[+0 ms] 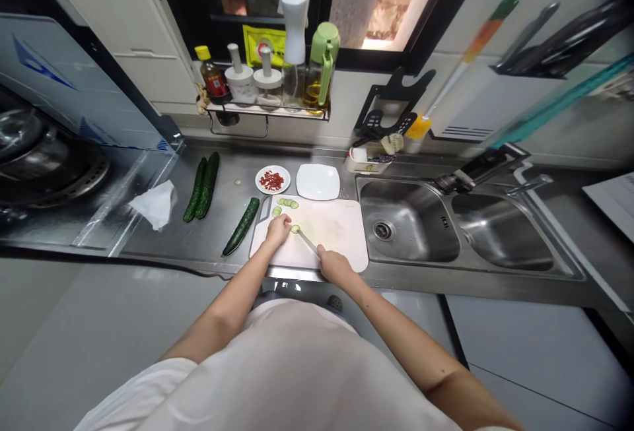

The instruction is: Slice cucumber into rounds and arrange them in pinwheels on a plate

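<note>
My right hand (335,266) is wrapped round the handle of a knife (309,242), its blade angled up and left over the white cutting board (341,236). A pale green cucumber slice (295,228) lies at the blade's tip. Just left of that slice is my left hand (279,228), its fingers curled together; whatever they may hold is hidden. Several more cucumber slices (288,203) lie near the board's top left. Beside the board's left edge rests a cucumber (241,226) on the steel counter.
Behind the board stand a plate of chopped red pieces (272,181) and a white square plate (317,181). Two whole cucumbers (202,188) and a crumpled white cloth or paper (155,204) lie left. A double sink (411,220) is right; a seasoning rack (267,111) hangs above.
</note>
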Demonstrator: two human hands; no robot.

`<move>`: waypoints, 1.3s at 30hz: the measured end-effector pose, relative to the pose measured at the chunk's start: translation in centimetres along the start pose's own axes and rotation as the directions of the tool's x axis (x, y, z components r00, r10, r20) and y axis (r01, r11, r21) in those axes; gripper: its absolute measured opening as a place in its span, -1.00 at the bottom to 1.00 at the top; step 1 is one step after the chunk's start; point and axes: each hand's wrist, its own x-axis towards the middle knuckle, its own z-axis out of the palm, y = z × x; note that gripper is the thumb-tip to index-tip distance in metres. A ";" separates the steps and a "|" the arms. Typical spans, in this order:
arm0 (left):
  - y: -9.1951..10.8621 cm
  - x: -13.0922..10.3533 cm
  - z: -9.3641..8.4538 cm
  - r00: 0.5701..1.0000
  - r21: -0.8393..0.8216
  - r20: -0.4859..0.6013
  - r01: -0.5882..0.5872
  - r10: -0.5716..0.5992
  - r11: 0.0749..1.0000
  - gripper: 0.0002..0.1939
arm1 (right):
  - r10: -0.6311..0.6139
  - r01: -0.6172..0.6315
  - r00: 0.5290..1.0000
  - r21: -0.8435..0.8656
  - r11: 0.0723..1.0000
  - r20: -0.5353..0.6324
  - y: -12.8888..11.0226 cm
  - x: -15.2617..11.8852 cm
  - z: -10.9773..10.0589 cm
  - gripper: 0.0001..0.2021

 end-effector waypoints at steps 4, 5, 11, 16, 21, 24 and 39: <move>0.1 -0.1 -0.1 1.000 -0.005 -0.011 -0.007 0.007 1.000 -0.77 | -0.016 0.016 1.000 0.014 1.000 0.008 -0.2 0.4 -0.6 -0.68; 0.1 -0.1 -0.1 1.000 -0.007 -0.012 -0.007 0.006 1.000 -0.77 | -0.021 0.021 1.000 0.016 1.000 0.009 -0.2 0.5 -0.8 -0.69; 0.2 0.0 -0.2 1.000 -0.001 -0.002 0.001 -0.001 1.000 -0.78 | -0.014 0.014 1.000 0.012 1.000 0.001 -0.6 1.1 -1.4 -0.68; 0.1 0.1 -0.1 1.000 0.008 -0.012 -0.005 0.005 1.000 -0.77 | -0.011 0.011 1.000 0.010 1.000 -0.008 -0.4 1.2 -1.2 -0.67; 0.1 0.1 0.0 1.000 0.000 -0.013 -0.004 0.004 1.000 -0.78 | -0.025 0.025 1.000 0.003 1.000 0.008 0.1 0.7 -0.7 -0.67; 0.1 0.1 0.0 1.000 -0.003 -0.011 0.004 -0.004 1.000 -0.77 | -0.023 0.023 1.000 -0.007 1.000 0.000 0.2 0.5 -0.3 -0.67; 0.1 0.3 0.1 1.000 0.003 -0.012 0.014 -0.014 1.000 -0.77 | -0.034 0.033 0.999 -0.028 0.999 -0.011 -0.5 1.9 -0.8 -0.67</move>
